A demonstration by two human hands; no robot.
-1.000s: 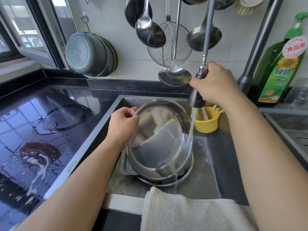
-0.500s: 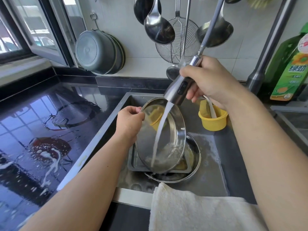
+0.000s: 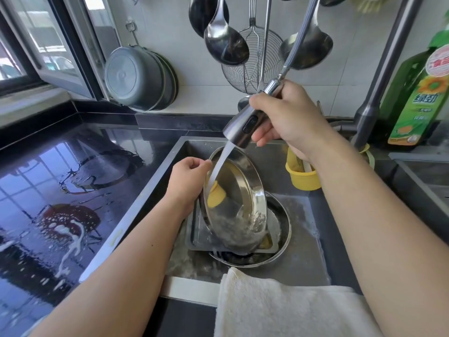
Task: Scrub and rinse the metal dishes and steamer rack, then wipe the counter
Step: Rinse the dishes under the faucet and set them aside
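My left hand (image 3: 188, 182) grips the left rim of a round metal dish (image 3: 243, 205), held nearly on edge over the sink (image 3: 313, 259). My right hand (image 3: 289, 117) holds the pull-out spray head (image 3: 245, 126) above it, and a stream of water runs down into the dish's inner face. Under the tilted dish lie a rectangular metal tray (image 3: 194, 242) and a second round metal dish (image 3: 281, 229) on the sink floor. A white towel (image 3: 279, 310) is draped over the sink's front edge.
The black counter (image 3: 60, 190) at left is wet, with soapy streaks. A yellow cup (image 3: 303, 176) hangs in the sink's back right. Ladles and a wire skimmer (image 3: 250, 62) hang above, metal bowls (image 3: 138, 79) on the wall, a green detergent bottle (image 3: 418, 93) at right.
The dish has been turned from a flat tilt to nearly on edge. My right hand swung the spray head left, so the stream now hits the dish's inside.
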